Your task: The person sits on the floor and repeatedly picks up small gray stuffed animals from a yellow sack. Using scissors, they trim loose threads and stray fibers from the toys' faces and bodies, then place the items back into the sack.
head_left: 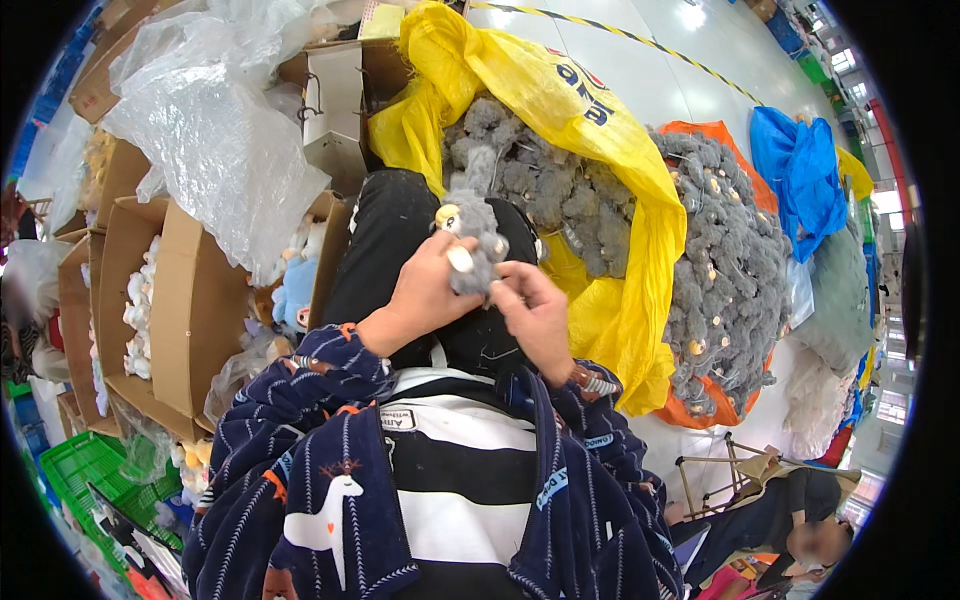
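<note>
A small grey fuzzy plush toy (477,232) with a pale face piece is held in front of my chest, above my black-trousered lap. My left hand (425,290) is shut on its lower left side, thumb pressed against it. My right hand (535,310) pinches the toy's lower right edge with its fingertips. Just beyond the toy, an open yellow bag (610,150) is full of the same grey plush toys (560,190).
An orange bag (730,270) heaped with grey plush toys lies at the right, beside a blue bag (805,170). Open cardboard boxes (150,300) with pale plush toys stand at the left under clear plastic sheeting (215,130). A green crate (85,465) sits lower left. Another person (790,520) sits lower right.
</note>
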A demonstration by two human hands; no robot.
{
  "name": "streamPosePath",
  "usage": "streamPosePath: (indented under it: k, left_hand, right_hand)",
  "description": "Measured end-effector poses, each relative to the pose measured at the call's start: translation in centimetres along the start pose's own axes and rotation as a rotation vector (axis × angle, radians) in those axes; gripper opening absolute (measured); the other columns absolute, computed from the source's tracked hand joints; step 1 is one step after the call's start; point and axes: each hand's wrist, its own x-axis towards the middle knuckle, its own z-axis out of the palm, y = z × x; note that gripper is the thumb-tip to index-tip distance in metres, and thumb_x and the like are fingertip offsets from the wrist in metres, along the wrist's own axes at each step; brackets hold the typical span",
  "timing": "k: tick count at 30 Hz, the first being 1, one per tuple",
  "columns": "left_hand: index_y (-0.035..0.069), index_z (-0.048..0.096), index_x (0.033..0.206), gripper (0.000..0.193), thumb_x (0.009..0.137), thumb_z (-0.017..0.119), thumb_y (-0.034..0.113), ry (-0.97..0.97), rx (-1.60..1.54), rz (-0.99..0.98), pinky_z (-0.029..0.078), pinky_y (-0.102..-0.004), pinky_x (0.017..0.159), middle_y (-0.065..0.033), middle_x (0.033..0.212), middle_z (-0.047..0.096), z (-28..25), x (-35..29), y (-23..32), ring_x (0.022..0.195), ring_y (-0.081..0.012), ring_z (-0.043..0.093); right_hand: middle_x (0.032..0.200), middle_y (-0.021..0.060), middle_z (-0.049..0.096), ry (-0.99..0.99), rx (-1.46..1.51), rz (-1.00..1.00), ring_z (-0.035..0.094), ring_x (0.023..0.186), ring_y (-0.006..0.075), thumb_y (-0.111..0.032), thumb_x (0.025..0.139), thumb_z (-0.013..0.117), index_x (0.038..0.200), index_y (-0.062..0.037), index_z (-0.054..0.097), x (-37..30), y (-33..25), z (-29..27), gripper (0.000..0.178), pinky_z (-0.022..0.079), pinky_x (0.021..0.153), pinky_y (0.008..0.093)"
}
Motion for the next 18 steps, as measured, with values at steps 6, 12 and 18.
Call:
streamPosePath:
  k: [6,12,18]
  left_hand:
    - [-0.002,0.044,0.118,0.042,0.078,0.053,0.007,0.191,-1.334,-0.421,0.041,-0.0325,0.091,-0.0096,0.115,0.053,-1.3,-0.1,0.9,0.105,-0.0182,0.052]
    - [-0.001,0.041,0.122,0.041,0.081,0.045,0.004,-0.027,-1.642,-0.578,0.037,-0.0322,0.095,-0.0092,0.118,0.051,0.7,-1.8,1.1,0.110,-0.0187,0.049]
    - [0.011,0.019,0.137,0.071,0.074,0.052,0.000,-0.210,-1.591,-0.566,0.035,-0.0320,0.096,-0.0060,0.126,0.039,0.6,-1.2,0.3,0.117,-0.0186,0.041]
  right_hand:
    - [0.096,0.0144,0.062,0.123,0.478,0.296,0.037,0.044,0.0031,-0.027,0.086,0.056,0.104,0.0005,0.052,1.2,1.4,-2.5,0.032,0.029,0.039,0.0175]
    - [0.066,-0.0056,0.042,0.059,0.808,0.365,0.033,0.042,0.0036,-0.027,0.083,0.061,0.096,-0.0124,0.049,1.1,1.5,-1.7,0.023,0.026,0.038,0.0180]
    - [0.071,-0.0043,0.046,0.131,0.702,0.245,0.035,0.046,0.0036,-0.019,0.079,0.061,0.103,-0.0111,0.046,1.0,2.1,-1.8,0.030,0.029,0.039,0.0185]
